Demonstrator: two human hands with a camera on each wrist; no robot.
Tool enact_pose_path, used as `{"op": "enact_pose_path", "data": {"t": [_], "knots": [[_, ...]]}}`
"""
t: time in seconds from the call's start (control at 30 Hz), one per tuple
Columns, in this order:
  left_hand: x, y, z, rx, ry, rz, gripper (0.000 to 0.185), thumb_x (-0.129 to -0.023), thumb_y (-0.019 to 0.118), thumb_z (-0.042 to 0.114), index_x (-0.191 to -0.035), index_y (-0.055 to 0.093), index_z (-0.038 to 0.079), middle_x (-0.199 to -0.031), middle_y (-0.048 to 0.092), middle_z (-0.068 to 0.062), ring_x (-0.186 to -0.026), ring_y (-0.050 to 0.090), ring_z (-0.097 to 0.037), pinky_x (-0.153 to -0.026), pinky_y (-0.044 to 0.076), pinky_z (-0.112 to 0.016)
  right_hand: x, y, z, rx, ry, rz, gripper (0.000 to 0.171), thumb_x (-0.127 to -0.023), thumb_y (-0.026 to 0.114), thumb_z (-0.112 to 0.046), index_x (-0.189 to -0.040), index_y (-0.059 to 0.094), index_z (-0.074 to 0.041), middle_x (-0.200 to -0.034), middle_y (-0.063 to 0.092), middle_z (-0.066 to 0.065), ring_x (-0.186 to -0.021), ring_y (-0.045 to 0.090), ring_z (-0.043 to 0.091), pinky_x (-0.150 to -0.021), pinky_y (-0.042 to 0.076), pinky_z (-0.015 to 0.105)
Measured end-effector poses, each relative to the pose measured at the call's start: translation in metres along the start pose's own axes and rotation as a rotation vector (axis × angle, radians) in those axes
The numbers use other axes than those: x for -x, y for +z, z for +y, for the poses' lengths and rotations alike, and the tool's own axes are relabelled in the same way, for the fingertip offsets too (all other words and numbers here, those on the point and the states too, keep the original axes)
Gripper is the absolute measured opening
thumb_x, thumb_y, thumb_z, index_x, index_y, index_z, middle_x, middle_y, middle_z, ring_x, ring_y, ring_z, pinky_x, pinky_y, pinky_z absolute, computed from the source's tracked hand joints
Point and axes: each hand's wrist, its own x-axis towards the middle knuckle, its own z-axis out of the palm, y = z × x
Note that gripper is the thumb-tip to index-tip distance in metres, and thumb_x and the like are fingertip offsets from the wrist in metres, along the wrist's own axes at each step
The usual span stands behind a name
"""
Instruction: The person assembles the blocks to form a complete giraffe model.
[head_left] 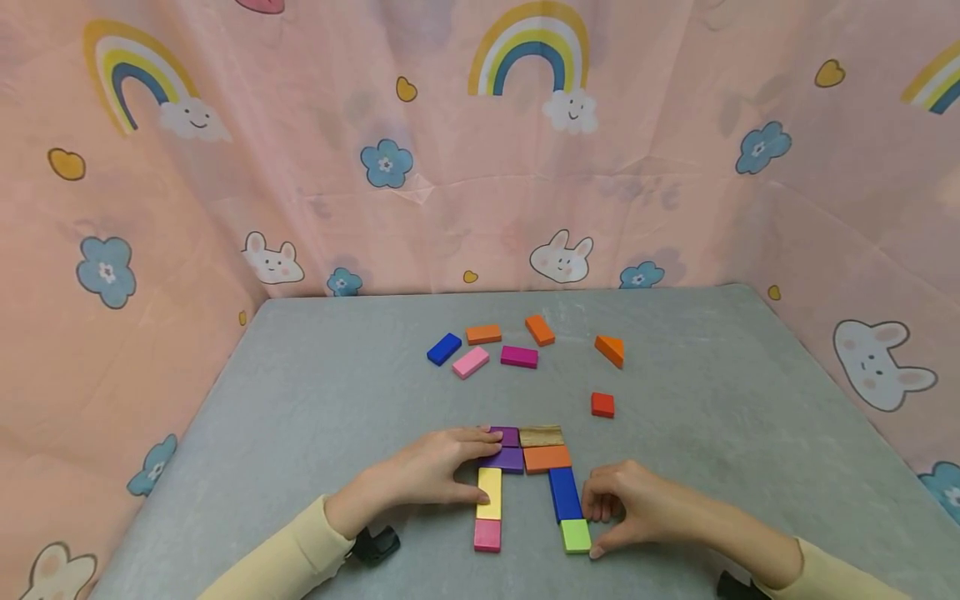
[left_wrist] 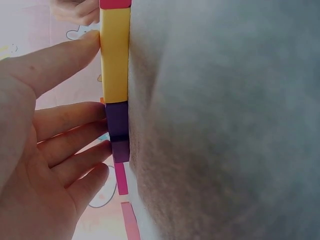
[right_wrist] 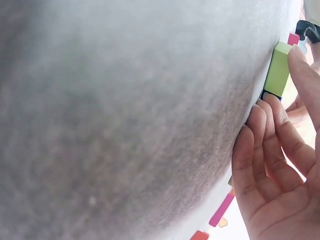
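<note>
Green block (head_left: 576,537), beside right fingers (right_wrist: 287,126) (thumb (head_left: 611,542) nearest)

Left arm (head_left: 288,546): reaches in from lower left, sleeved to the wrist.
Left hand (head_left: 431,468): fingers extended, thumb set apart.
Right arm (head_left: 750,542): reaches in from lower right, wrist bare.
Right hand (head_left: 633,504): fingers bent, thumb apart.

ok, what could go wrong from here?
1. The left hand has fingertips at the yellow block and larger purple block; lifting off could drag that side askew.
2. The right hand's thumb is at the green block; a push might skew it against the adjoining blue block.
3. The loose red block might get knocked if that hand reaches forward.
</note>
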Motion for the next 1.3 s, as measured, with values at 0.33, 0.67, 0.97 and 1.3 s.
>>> {"op": "enact_pose_path", "data": {"t": [0.33,0.67,0.97,1.3], "knots": [[0.000,0.000,0.000,0.004,-0.002,-0.004,0.063,-0.085,0.067,0.046,-0.136,0.053,0.012,-0.144,0.048,0.000,-0.134,0.043,-0.017,-0.106,0.041,-0.037,-0.001,-0.001,0.001,-0.007,-0.018,-0.005,0.026,-0.077,0.075,-0.041,-0.085,0.062,-0.020,-0.077,0.059,-0.011,-0.068,0.054,-0.004,-0.057,0.050,0.016],[0.000,0.000,0.000,-0.004,-0.016,-0.008,0.063,-0.085,0.067,0.046,-0.136,0.053,0.013,-0.144,0.047,0.001,-0.135,0.043,-0.017,-0.106,0.040,-0.036,-0.005,-0.023,0.003,0.009,0.058,0.011,0.028,-0.078,0.075,-0.038,-0.093,0.066,-0.016,-0.086,0.066,-0.008,-0.075,0.060,0.001,-0.064,0.054,0.021],[-0.001,0.000,-0.001,0.008,-0.012,-0.019,0.063,-0.086,0.065,0.048,-0.137,0.052,0.014,-0.145,0.046,0.002,-0.135,0.042,-0.015,-0.107,0.040,-0.035,-0.020,-0.046,0.022,0.105,0.062,0.120,0.030,-0.078,0.076,-0.037,-0.094,0.068,-0.013,-0.088,0.068,-0.003,-0.076,0.064,0.007,-0.068,0.056,0.025],[0.000,-0.001,-0.002,0.011,-0.002,-0.012,0.063,-0.086,0.065,0.047,-0.136,0.053,0.013,-0.145,0.047,0.002,-0.135,0.043,-0.016,-0.106,0.041,-0.035,-0.056,-0.070,0.050,0.167,0.038,0.221,0.031,-0.078,0.077,-0.032,-0.095,0.070,-0.007,-0.088,0.070,0.004,-0.076,0.066,0.012,-0.068,0.057,0.028]]}}
